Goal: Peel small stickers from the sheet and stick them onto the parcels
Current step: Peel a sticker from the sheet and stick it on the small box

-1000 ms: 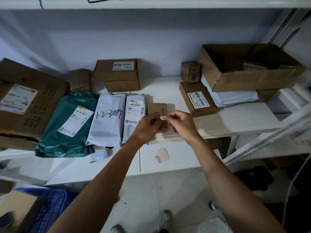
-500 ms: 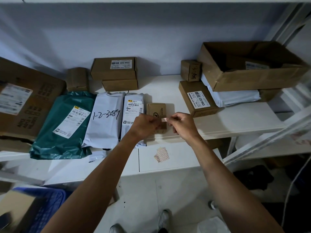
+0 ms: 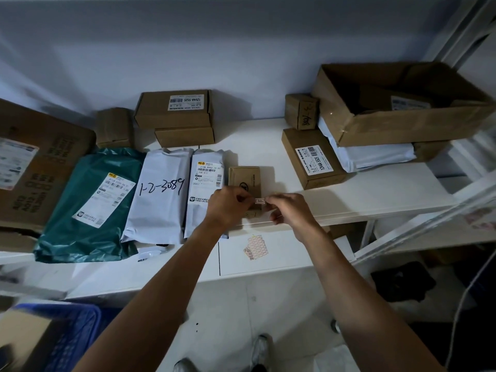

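A small white sticker [image 3: 259, 201] is pinched at its two ends between my left hand [image 3: 228, 205] and my right hand [image 3: 288, 210]. Both hands hover just over the near end of a small brown box parcel [image 3: 244, 178] on the white shelf [image 3: 375, 191]. The sticker sheet [image 3: 256, 247] lies on the lower white ledge below my hands. Left of the box lie a narrow white mailer [image 3: 205, 178], a white mailer marked 1-2-3089 [image 3: 161, 194] and a green mailer [image 3: 91, 205].
Brown boxes [image 3: 174, 111] are stacked at the back; a labelled box [image 3: 312, 159] and a large open carton [image 3: 397, 108] on white bags sit right. A big carton [image 3: 35, 167] is far left. A blue crate [image 3: 67, 336] stands on the floor.
Both hands, still pinching the sticker, have stayed over the near end of the small brown box. The camera view has shifted slightly.
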The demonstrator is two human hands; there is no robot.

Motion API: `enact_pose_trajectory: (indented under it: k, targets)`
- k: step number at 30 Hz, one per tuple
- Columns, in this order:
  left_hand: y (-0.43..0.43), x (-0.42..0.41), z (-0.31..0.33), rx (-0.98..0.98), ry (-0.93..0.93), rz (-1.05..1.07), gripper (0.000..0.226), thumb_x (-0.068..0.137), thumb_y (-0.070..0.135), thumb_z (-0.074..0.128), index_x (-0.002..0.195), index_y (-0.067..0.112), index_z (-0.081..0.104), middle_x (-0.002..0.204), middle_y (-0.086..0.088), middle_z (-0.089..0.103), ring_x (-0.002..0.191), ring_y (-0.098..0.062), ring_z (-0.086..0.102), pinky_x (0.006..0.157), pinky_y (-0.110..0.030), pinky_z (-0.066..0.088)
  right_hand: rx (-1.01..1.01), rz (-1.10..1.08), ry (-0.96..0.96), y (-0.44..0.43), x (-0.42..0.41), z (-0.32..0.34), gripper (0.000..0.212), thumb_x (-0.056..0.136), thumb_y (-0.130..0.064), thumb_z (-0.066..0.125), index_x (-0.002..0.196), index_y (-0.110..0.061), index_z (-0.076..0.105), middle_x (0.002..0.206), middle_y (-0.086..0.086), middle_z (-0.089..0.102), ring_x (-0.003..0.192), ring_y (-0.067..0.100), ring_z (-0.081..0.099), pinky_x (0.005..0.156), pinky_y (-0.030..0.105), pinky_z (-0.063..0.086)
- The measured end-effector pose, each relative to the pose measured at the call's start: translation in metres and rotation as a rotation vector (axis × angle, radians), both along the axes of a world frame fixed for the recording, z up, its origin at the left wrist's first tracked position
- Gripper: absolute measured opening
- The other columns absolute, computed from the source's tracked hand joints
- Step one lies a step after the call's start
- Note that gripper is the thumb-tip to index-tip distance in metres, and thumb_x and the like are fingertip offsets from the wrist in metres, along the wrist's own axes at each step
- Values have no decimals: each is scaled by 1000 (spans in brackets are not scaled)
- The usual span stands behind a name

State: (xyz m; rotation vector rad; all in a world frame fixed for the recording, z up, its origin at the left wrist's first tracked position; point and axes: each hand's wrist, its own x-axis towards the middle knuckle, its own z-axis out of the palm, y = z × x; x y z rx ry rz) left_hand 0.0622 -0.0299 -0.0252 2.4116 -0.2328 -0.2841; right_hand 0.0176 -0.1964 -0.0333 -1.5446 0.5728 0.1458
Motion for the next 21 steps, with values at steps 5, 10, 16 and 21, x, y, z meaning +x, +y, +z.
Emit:
enact_pose_trajectory:
  k: [5, 10, 16, 21]
  targets:
    - [-2, 7, 0, 11, 30, -24, 16, 89, 37, 69, 97, 28, 79, 96, 0, 77, 91, -20, 67, 77, -27, 51, 33, 27, -5, -3, 2, -3, 16, 89, -11, 68, 92, 4, 75, 78, 21, 73, 46, 19, 56, 48, 26, 43]
    - [-3, 9, 2, 3, 41, -35, 15, 87, 34, 71, 95, 24, 80, 93, -1, 77, 89, -19, 68, 79, -31, 55, 44, 65, -24, -5, 2, -4, 13, 90, -10, 68, 88, 1, 75, 77, 17, 75, 47, 20, 57, 49, 27, 44]
    - [-5, 11, 6, 56, 52, -75, 15, 88, 31, 70, 96, 22, 78, 98, 0, 77, 94, -20, 68, 86, -36, 56, -46, 127, -38, -5, 3, 0, 13, 89, -6, 67, 94, 5, 73, 74, 13, 73, 46, 16, 54, 46, 25, 44]
    - [-4, 12, 7, 91, 49, -90, 16, 88, 31, 70, 97, 21, 78, 98, -1, 77, 93, -22, 68, 85, -35, 55, -105, 155, -33, -5, 5, -3, 10, 89, -7, 69, 91, -1, 76, 75, 12, 73, 47, 14, 56, 46, 24, 46]
